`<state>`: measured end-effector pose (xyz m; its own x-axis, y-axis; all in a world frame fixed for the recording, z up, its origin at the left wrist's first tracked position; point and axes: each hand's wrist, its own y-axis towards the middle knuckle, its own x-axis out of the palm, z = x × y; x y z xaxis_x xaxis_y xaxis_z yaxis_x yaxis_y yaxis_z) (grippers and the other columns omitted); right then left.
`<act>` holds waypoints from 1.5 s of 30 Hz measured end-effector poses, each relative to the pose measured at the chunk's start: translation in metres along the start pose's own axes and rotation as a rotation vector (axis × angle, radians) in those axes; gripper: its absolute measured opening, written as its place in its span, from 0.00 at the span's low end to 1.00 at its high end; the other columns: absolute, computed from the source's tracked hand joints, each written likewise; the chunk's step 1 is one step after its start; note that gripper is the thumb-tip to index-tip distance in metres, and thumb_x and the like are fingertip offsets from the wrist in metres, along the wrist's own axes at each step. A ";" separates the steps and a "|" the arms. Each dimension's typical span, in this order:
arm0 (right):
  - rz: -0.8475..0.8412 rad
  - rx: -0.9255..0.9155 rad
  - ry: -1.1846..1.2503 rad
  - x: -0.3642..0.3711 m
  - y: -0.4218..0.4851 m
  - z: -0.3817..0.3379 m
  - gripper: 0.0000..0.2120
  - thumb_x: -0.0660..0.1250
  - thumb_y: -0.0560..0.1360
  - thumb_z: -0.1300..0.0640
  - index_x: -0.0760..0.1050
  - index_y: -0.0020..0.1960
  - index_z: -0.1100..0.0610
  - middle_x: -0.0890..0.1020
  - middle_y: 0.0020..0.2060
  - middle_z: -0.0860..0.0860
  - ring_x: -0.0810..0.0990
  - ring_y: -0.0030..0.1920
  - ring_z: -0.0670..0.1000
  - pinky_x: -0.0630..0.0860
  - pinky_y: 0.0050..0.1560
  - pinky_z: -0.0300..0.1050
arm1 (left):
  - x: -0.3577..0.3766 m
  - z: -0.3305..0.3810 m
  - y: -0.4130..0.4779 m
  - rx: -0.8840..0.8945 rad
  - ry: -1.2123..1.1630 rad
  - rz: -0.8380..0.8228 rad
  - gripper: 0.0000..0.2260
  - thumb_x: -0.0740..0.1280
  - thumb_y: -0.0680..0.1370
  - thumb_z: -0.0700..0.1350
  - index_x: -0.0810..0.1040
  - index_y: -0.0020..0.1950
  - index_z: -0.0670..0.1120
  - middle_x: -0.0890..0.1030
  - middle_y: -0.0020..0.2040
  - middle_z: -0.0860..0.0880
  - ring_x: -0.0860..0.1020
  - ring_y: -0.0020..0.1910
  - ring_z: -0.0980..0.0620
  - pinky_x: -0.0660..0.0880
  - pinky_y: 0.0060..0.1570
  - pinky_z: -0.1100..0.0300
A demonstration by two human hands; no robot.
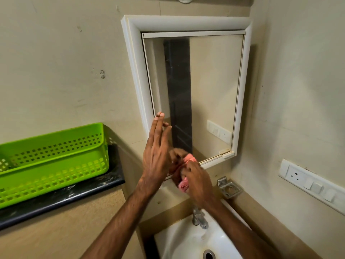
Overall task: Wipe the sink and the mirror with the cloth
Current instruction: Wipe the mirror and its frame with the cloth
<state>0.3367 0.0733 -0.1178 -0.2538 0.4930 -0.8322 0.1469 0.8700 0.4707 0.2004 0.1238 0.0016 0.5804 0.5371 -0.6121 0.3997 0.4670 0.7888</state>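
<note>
Item 1, mirror: rectangular wall mirror [214, 81] in thick white frame, hung on beige wall above sink. Glass reflects a dark vertical strip and a switch plate.
Item 2, cloth: small pink cloth [183, 186], bunched up, at lower-left corner of mirror, against bottom edge of glass. Mostly hidden by fingers; pink shows above and below the fist. Its reflection shows in glass just above.
Item 3, right hand: right hand [197, 182] clenched round the pink cloth, knuckles twd mirror, pressing it at bottom-left corner.
Item 4, left hand: left hand [156, 150] released, fingers straight and together, pointing up. Fingertips at left edge of glass, near frame. Contact w/ glass: cannot tell. Holds nothing.
Item 5, sink: white ceramic sink [168, 238] below mirror, bottom of view, round metal drain [209, 254] in bowl. Both forearms pass over it.
Item 6, tap: chrome tap [199, 217] at back rim of sink, under right wrist.
Item 7, holder: square metal wall holder [228, 186], right of right hand, below mirror's bottom-right corner.
Item 8, basket: bright green perforated plastic basket [56, 161] on black stone bench [65, 197], left of mirror, near bench's right end.
Item 9, switches: white switch-and-socket panel [313, 186] on right wall.
</note>
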 end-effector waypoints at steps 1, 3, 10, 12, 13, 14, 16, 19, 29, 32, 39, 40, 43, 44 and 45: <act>-0.034 0.007 0.010 -0.006 0.007 0.012 0.10 0.68 0.79 0.55 0.78 0.59 0.45 0.78 0.54 0.41 0.75 0.51 0.41 0.77 0.57 0.41 | -0.003 0.001 0.000 0.004 -0.021 0.031 0.30 0.48 0.77 0.50 0.72 0.73 0.36 0.60 0.79 0.37 0.58 0.79 0.39 0.69 0.72 0.42; 0.122 0.259 0.043 0.001 0.021 0.056 0.13 0.63 0.80 0.55 0.73 0.52 0.35 0.72 0.44 0.34 0.70 0.44 0.36 0.69 0.55 0.27 | -0.005 0.002 0.000 0.017 -0.034 0.074 0.28 0.47 0.78 0.46 0.74 0.70 0.35 0.63 0.78 0.36 0.61 0.78 0.38 0.73 0.68 0.41; 0.172 0.440 0.197 -0.002 0.008 0.074 0.19 0.73 0.72 0.47 0.77 0.58 0.56 0.80 0.51 0.54 0.79 0.49 0.55 0.79 0.53 0.51 | 0.002 -0.004 -0.001 0.012 -0.019 0.049 0.27 0.47 0.79 0.45 0.73 0.72 0.38 0.61 0.79 0.38 0.58 0.80 0.40 0.74 0.68 0.43; 0.161 0.549 0.311 0.010 0.002 0.049 0.18 0.72 0.73 0.44 0.75 0.57 0.52 0.79 0.50 0.51 0.78 0.48 0.52 0.79 0.52 0.50 | 0.003 -0.006 -0.001 0.018 -0.026 0.053 0.28 0.46 0.78 0.45 0.73 0.72 0.38 0.61 0.79 0.39 0.58 0.80 0.40 0.72 0.70 0.44; 0.110 0.547 0.362 0.019 0.000 0.038 0.16 0.71 0.73 0.42 0.74 0.55 0.48 0.79 0.49 0.49 0.79 0.46 0.51 0.80 0.50 0.50 | 0.002 -0.006 -0.001 0.023 -0.032 0.056 0.28 0.46 0.77 0.45 0.73 0.71 0.37 0.61 0.79 0.38 0.58 0.80 0.40 0.71 0.71 0.44; 0.078 0.545 0.431 0.027 -0.003 0.025 0.14 0.71 0.72 0.40 0.74 0.52 0.45 0.80 0.47 0.47 0.80 0.45 0.50 0.83 0.48 0.51 | 0.002 -0.006 -0.001 0.029 -0.034 0.058 0.29 0.47 0.76 0.44 0.73 0.72 0.37 0.61 0.79 0.38 0.58 0.80 0.40 0.70 0.72 0.45; 0.036 0.522 0.552 0.040 -0.011 -0.002 0.11 0.72 0.71 0.41 0.74 0.49 0.42 0.81 0.45 0.44 0.82 0.44 0.48 0.84 0.46 0.52 | 0.004 -0.009 -0.001 0.044 -0.034 0.061 0.27 0.49 0.76 0.39 0.72 0.73 0.38 0.59 0.80 0.39 0.55 0.80 0.42 0.69 0.73 0.46; -0.060 0.453 0.647 0.046 -0.017 -0.045 0.13 0.77 0.70 0.45 0.78 0.52 0.45 0.82 0.49 0.44 0.81 0.50 0.46 0.80 0.52 0.47 | 0.006 -0.014 -0.003 0.070 -0.023 0.084 0.28 0.54 0.74 0.30 0.70 0.74 0.39 0.56 0.81 0.40 0.52 0.82 0.44 0.65 0.75 0.49; -0.116 0.261 0.628 0.010 -0.018 -0.071 0.14 0.75 0.70 0.57 0.79 0.54 0.49 0.83 0.48 0.44 0.83 0.52 0.48 0.82 0.56 0.49 | -0.002 -0.015 -0.005 0.057 -0.059 0.094 0.29 0.52 0.75 0.27 0.67 0.76 0.40 0.56 0.82 0.43 0.50 0.82 0.47 0.50 0.79 0.58; 0.188 0.272 0.736 -0.018 -0.013 -0.053 0.17 0.75 0.71 0.52 0.77 0.59 0.46 0.82 0.52 0.43 0.81 0.51 0.44 0.84 0.50 0.49 | -0.007 -0.022 -0.004 0.079 -0.120 0.033 0.26 0.67 0.77 0.33 0.69 0.75 0.40 0.56 0.82 0.44 0.50 0.82 0.49 0.43 0.79 0.64; 0.542 -0.099 0.326 0.019 0.006 -0.073 0.15 0.76 0.72 0.50 0.85 0.54 0.58 0.79 0.66 0.59 0.77 0.64 0.56 0.80 0.60 0.48 | -0.020 -0.026 -0.005 0.114 -0.298 -0.035 0.32 0.65 0.74 0.29 0.63 0.78 0.38 0.54 0.82 0.43 0.50 0.82 0.47 0.49 0.80 0.56; 0.507 -0.110 0.288 0.035 0.003 -0.074 0.15 0.76 0.71 0.48 0.86 0.52 0.57 0.78 0.68 0.60 0.76 0.67 0.59 0.80 0.62 0.53 | -0.020 -0.025 -0.006 0.103 -0.282 -0.055 0.34 0.66 0.73 0.29 0.62 0.79 0.39 0.52 0.82 0.44 0.48 0.82 0.49 0.46 0.80 0.59; 0.387 -0.168 0.272 0.069 -0.012 -0.066 0.20 0.78 0.70 0.48 0.83 0.62 0.47 0.76 0.70 0.57 0.72 0.67 0.58 0.81 0.59 0.56 | -0.019 -0.021 -0.010 0.087 -0.202 -0.074 0.40 0.70 0.68 0.28 0.61 0.79 0.41 0.48 0.83 0.46 0.44 0.82 0.51 0.40 0.78 0.64; 0.351 -0.206 0.280 0.076 -0.019 -0.061 0.23 0.80 0.70 0.48 0.81 0.64 0.45 0.75 0.71 0.53 0.72 0.66 0.56 0.81 0.57 0.56 | -0.018 -0.020 -0.012 0.088 -0.186 -0.074 0.40 0.70 0.68 0.28 0.62 0.79 0.41 0.48 0.83 0.46 0.44 0.82 0.50 0.39 0.78 0.65; 0.335 -0.241 0.281 0.080 -0.025 -0.054 0.25 0.81 0.69 0.49 0.80 0.64 0.43 0.75 0.70 0.51 0.72 0.65 0.55 0.81 0.55 0.55 | -0.016 -0.020 -0.013 0.089 -0.170 -0.076 0.40 0.70 0.68 0.28 0.63 0.78 0.41 0.48 0.83 0.46 0.43 0.82 0.50 0.39 0.78 0.65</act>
<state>0.2608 0.0912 -0.1802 -0.4835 0.6980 -0.5282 0.0480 0.6236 0.7802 0.1715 0.1231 0.0004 0.6547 0.3732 -0.6573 0.5034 0.4335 0.7474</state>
